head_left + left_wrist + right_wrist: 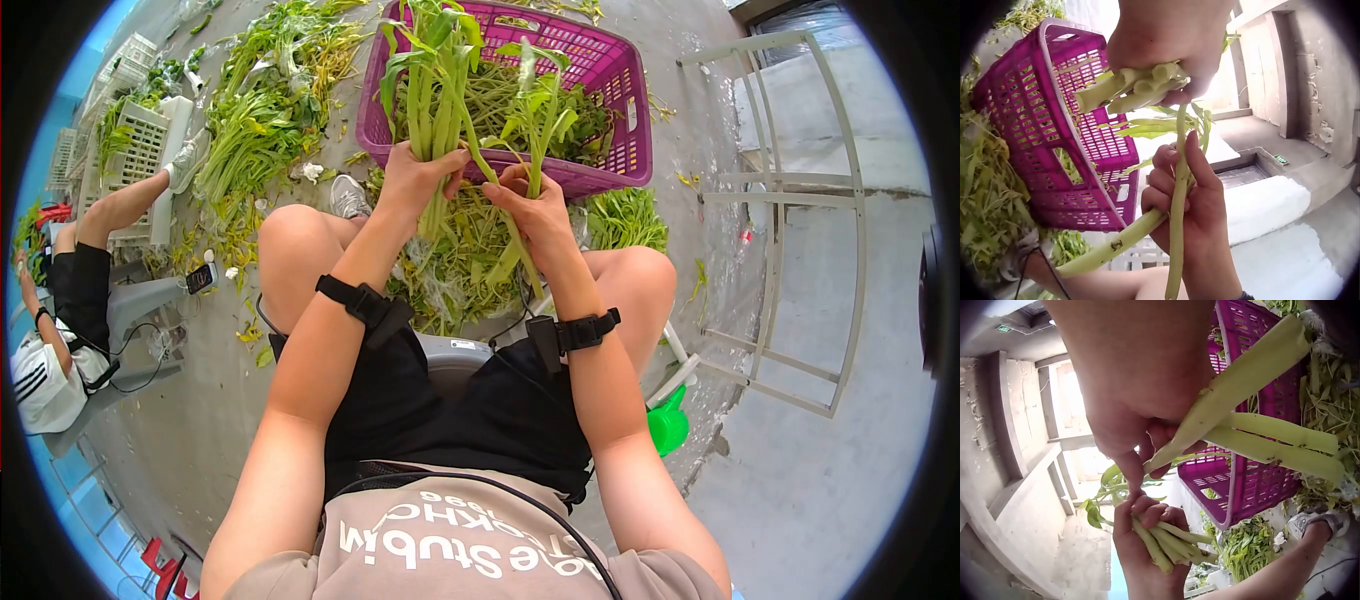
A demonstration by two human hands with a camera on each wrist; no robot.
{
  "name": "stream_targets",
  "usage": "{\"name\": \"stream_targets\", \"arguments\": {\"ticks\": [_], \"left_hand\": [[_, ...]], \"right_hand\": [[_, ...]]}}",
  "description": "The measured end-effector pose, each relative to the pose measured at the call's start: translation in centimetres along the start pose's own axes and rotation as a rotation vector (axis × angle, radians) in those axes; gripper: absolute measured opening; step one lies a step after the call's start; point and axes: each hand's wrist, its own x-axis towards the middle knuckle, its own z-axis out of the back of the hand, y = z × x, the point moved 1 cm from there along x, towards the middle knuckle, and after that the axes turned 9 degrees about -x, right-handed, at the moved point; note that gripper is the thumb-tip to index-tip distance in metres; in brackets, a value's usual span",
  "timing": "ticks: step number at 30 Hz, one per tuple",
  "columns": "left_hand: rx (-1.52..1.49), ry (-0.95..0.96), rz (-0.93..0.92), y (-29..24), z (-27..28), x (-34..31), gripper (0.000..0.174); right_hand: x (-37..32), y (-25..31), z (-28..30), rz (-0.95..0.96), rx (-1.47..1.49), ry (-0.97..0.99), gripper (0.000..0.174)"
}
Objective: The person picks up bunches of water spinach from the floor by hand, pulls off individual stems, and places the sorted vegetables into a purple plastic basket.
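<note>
My left hand (415, 182) grips a bunch of leafy green stalks (428, 110), their thick ends (1141, 87) poking out below the fist. Close by on the right, my right hand (535, 205) pinches a few more leafy stalks (540, 125) between thumb and fingers. Their pale, broad lower ends (1260, 437) stick out past the palm. In the right wrist view the fingertips of both hands come right up to each other among the stems. Both hands are over the near edge of a purple plastic crate (590, 180), which holds more greens (490, 105).
Trimmed leaves (455, 270) lie heaped between my knees, below the crate. A large pile of stalks (250, 150) spreads on the floor at left. Another person (75, 320) sits far left near white crates (140, 140). A metal frame (860, 200) stands at right.
</note>
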Motion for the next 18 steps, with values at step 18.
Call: {"name": "stream_targets", "arguments": {"ticks": [18], "left_hand": [[0.066,-0.078,-0.023,0.7,0.2,0.4,0.013]], "right_hand": [[-0.5,0.9,0.4,-0.013,0.071,0.139,0.018]]}}
